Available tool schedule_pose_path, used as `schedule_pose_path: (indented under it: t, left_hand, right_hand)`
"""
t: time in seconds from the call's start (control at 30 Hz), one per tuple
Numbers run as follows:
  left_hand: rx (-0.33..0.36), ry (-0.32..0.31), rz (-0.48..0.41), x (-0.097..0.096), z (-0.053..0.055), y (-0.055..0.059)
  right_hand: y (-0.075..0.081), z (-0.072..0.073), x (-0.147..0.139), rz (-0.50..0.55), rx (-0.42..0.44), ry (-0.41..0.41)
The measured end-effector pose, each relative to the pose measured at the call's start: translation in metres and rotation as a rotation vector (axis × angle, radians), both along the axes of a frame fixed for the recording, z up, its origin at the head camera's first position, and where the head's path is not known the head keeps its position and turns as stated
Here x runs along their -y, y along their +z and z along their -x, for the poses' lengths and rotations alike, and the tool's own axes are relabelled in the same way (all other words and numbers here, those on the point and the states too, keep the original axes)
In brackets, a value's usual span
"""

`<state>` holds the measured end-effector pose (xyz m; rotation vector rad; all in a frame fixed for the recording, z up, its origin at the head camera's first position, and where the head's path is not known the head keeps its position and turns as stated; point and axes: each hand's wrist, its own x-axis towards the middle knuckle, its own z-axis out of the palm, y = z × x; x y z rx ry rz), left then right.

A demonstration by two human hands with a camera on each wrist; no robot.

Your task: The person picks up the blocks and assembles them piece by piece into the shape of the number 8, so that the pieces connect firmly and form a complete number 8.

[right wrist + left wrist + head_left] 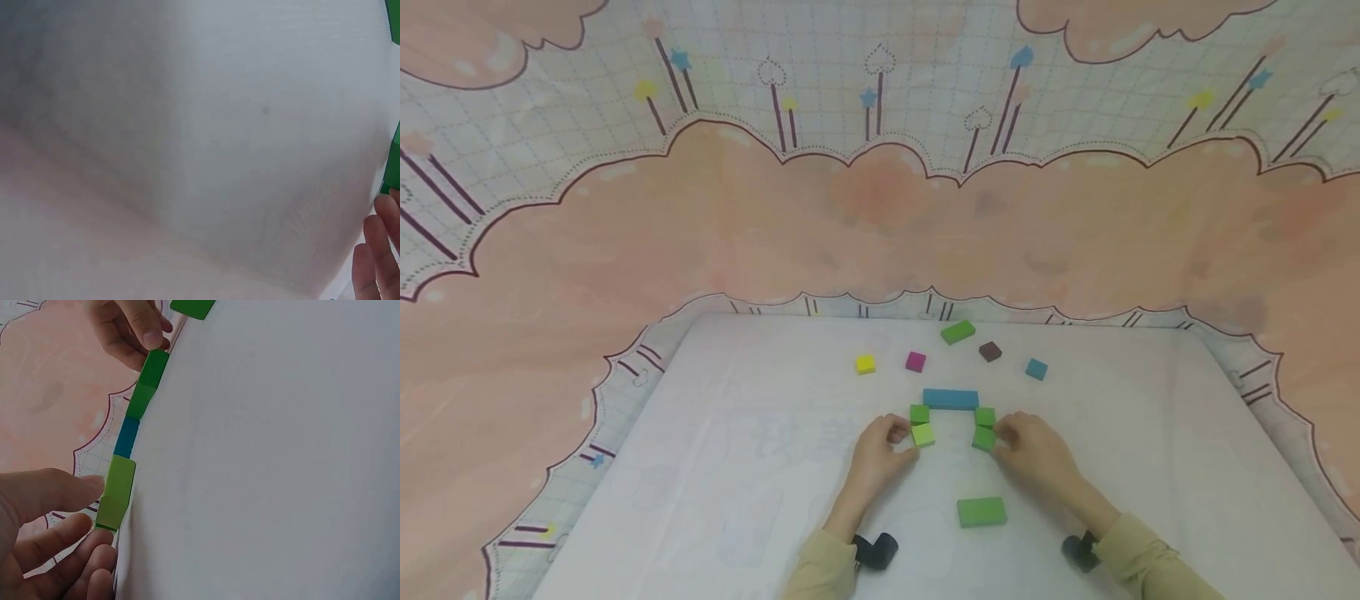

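Two pairs of small green blocks stand on the white table, one pair on each side below a long blue block (951,400). The left pair has a light green block (922,435) in front of a green block (919,414). My left hand (880,454) is at the outer side of the light green block, thumb and fingers loosely bent against or very near it. On the right, a green block (984,438) sits before another green cube (985,417). My right hand (1037,454) has its fingertips at the outer side of this front block; contact is hard to tell.
A green rectangular block (981,512) lies between the forearms. Farther back are a yellow block (865,364), a magenta block (915,362), a green block (958,332), a brown block (990,352) and a blue cube (1036,369). A patterned curtain (880,225) hangs behind.
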<state>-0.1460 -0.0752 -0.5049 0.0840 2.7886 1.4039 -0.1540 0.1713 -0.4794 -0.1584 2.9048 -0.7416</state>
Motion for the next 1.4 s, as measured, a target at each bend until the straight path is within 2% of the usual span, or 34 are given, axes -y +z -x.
schedule_pose_path:
  t: [0.2, 0.5, 0.73, 0.97, 1.27, 1.4]
  left_hand:
    - [-0.007, -0.018, 0.025, 0.001, -0.012, 0.001]
    - [-0.017, -0.059, 0.007, -0.001, -0.030, 0.004]
    - [-0.016, -0.125, -0.021, -0.012, -0.038, 0.005]
    - [-0.017, -0.150, -0.035, -0.023, -0.047, 0.004]
    - [0.023, -0.217, -0.061, -0.039, -0.059, 0.000]
    - [-0.008, -0.216, -0.056, -0.044, -0.064, -0.001]
  right_hand:
    - [0.001, 0.002, 0.001, -0.011, 0.033, -0.012]
    - [0.003, 0.004, 0.002, -0.013, 0.026, 0.004]
    - [0.003, 0.005, 0.003, -0.014, 0.023, -0.003]
    - [0.001, 0.004, 0.003, -0.017, -0.007, 0.003]
    - [-0.002, 0.002, 0.001, -0.015, -0.033, 0.006]
    - [-0.002, 0.002, 0.001, -0.016, -0.035, 0.002]
